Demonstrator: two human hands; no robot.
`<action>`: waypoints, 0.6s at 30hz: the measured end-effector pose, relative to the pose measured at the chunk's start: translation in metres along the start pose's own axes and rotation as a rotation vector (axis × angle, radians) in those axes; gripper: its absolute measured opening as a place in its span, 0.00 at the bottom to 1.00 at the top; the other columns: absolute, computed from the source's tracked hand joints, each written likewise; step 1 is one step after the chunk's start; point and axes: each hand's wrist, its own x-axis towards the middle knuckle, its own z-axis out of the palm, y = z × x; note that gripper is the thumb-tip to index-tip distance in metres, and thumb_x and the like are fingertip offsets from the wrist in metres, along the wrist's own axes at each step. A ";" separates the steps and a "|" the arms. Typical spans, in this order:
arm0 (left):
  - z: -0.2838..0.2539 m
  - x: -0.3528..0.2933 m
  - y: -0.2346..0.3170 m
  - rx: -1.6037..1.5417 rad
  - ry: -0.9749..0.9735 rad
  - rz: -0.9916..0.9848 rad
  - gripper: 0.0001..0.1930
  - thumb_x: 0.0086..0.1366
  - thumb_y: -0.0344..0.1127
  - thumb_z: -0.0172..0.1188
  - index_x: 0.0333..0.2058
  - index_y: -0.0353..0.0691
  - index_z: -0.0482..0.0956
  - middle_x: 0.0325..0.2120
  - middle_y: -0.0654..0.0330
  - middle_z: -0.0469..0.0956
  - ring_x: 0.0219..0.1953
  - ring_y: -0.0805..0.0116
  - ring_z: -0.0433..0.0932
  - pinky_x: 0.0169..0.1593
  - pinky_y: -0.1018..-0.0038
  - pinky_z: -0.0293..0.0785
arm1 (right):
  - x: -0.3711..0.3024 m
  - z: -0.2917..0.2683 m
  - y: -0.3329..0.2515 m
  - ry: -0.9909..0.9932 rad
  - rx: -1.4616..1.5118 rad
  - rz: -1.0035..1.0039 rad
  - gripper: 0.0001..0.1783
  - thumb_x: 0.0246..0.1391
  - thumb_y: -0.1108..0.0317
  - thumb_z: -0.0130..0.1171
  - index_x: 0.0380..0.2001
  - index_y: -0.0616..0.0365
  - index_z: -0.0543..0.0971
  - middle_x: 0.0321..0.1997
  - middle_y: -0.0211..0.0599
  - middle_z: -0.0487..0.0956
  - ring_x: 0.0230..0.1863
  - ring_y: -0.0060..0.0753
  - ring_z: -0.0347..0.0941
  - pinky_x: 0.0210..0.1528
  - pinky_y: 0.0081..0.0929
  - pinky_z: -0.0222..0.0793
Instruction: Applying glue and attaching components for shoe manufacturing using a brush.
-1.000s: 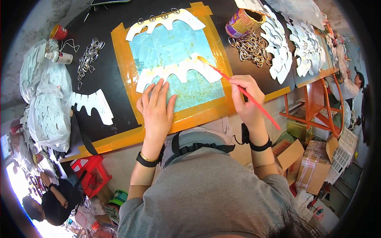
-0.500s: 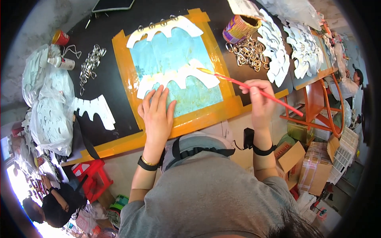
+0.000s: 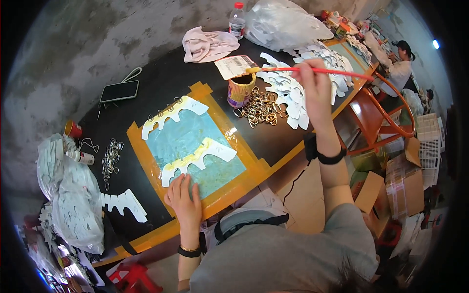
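As right grip (image 3: 315,93) pinches red brush (image 3: 342,73), left grip (image 3: 185,202) spread on white strip (image 3: 199,155), can (image 3: 239,94) interior indistinct.

- Brush (image 3: 344,73): red handle, yellow tip
- Tin (image 3: 239,93): purple and yellow, patchy
- Scalloped piece (image 3: 199,154): white, streaked yellow
- Sheet (image 3: 181,133): mottled blue-green
- Surrounding tape (image 3: 259,171): amber
- Counter (image 3: 168,71): black
- Cloth (image 3: 207,46): pale pink

red-handled brush (image 3: 278,69) 1 | yellow-smeared can (image 3: 239,93) 1 | scalloped white pieces (image 3: 219,149) on blue sheet (image 3: 176,138) 2 | metal-ring heaps (image 3: 258,108) 2 | smartphone (image 3: 120,91) 1 | pink cloth (image 3: 207,45) 1
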 end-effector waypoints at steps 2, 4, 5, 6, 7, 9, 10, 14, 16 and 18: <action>0.000 0.002 0.000 0.007 0.003 0.010 0.15 0.62 0.34 0.62 0.48 0.40 0.78 0.50 0.57 0.75 0.56 0.57 0.70 0.58 0.61 0.56 | 0.004 0.011 0.010 -0.046 -0.035 -0.018 0.09 0.67 0.67 0.49 0.34 0.62 0.72 0.27 0.32 0.76 0.33 0.21 0.73 0.38 0.22 0.68; 0.000 0.002 0.001 0.016 0.003 0.015 0.14 0.62 0.34 0.62 0.47 0.40 0.78 0.50 0.57 0.75 0.56 0.57 0.70 0.58 0.61 0.56 | 0.003 0.017 0.010 -0.119 -0.118 -0.001 0.09 0.66 0.68 0.51 0.34 0.63 0.72 0.27 0.35 0.76 0.32 0.24 0.75 0.38 0.23 0.69; 0.000 0.002 0.002 0.011 -0.001 0.013 0.14 0.62 0.33 0.62 0.46 0.41 0.79 0.50 0.58 0.75 0.55 0.57 0.70 0.58 0.61 0.57 | 0.002 0.021 0.013 -0.118 -0.116 0.002 0.09 0.66 0.68 0.51 0.34 0.63 0.72 0.27 0.35 0.76 0.32 0.24 0.75 0.38 0.23 0.69; -0.001 0.002 0.002 0.006 -0.006 0.012 0.13 0.62 0.33 0.62 0.46 0.41 0.79 0.50 0.58 0.75 0.55 0.57 0.70 0.58 0.61 0.57 | 0.002 0.025 0.021 -0.139 -0.079 -0.033 0.08 0.65 0.69 0.51 0.34 0.64 0.72 0.27 0.36 0.76 0.32 0.25 0.75 0.38 0.23 0.69; 0.000 0.002 0.002 0.007 -0.010 0.015 0.13 0.62 0.33 0.62 0.46 0.41 0.79 0.50 0.58 0.75 0.55 0.57 0.70 0.58 0.61 0.57 | 0.001 0.028 0.026 -0.159 -0.044 -0.068 0.08 0.65 0.69 0.51 0.34 0.64 0.72 0.28 0.37 0.76 0.32 0.26 0.76 0.38 0.23 0.69; 0.000 0.002 0.002 0.007 -0.018 0.027 0.13 0.62 0.33 0.62 0.46 0.41 0.79 0.50 0.58 0.75 0.55 0.57 0.70 0.58 0.61 0.57 | -0.004 0.032 0.031 -0.195 -0.130 -0.073 0.07 0.64 0.70 0.52 0.36 0.65 0.72 0.30 0.40 0.77 0.33 0.29 0.77 0.38 0.25 0.69; 0.000 0.001 0.002 0.008 -0.029 0.028 0.13 0.62 0.33 0.62 0.46 0.41 0.79 0.50 0.58 0.75 0.55 0.57 0.70 0.58 0.61 0.57 | -0.008 0.035 0.036 -0.215 -0.131 -0.101 0.07 0.64 0.71 0.52 0.37 0.65 0.73 0.32 0.40 0.77 0.34 0.30 0.77 0.38 0.25 0.69; 0.002 0.003 0.003 0.033 -0.027 0.025 0.13 0.63 0.33 0.61 0.45 0.40 0.79 0.50 0.57 0.75 0.55 0.57 0.70 0.58 0.61 0.57 | -0.017 0.031 0.036 -0.225 -0.088 -0.046 0.08 0.61 0.72 0.57 0.41 0.64 0.75 0.37 0.37 0.79 0.40 0.29 0.78 0.42 0.26 0.72; 0.001 0.003 0.002 0.041 -0.017 0.023 0.12 0.63 0.34 0.61 0.45 0.40 0.80 0.50 0.57 0.75 0.55 0.57 0.70 0.58 0.62 0.57 | -0.018 0.028 0.045 -0.228 0.029 -0.095 0.15 0.56 0.73 0.63 0.46 0.60 0.76 0.41 0.36 0.80 0.43 0.25 0.78 0.48 0.24 0.74; 0.002 0.004 0.002 0.042 -0.024 0.032 0.13 0.63 0.34 0.61 0.46 0.40 0.80 0.50 0.57 0.75 0.55 0.58 0.70 0.58 0.62 0.57 | -0.024 0.014 0.051 -0.252 0.045 0.027 0.19 0.54 0.73 0.64 0.50 0.59 0.75 0.42 0.37 0.80 0.44 0.25 0.78 0.48 0.23 0.74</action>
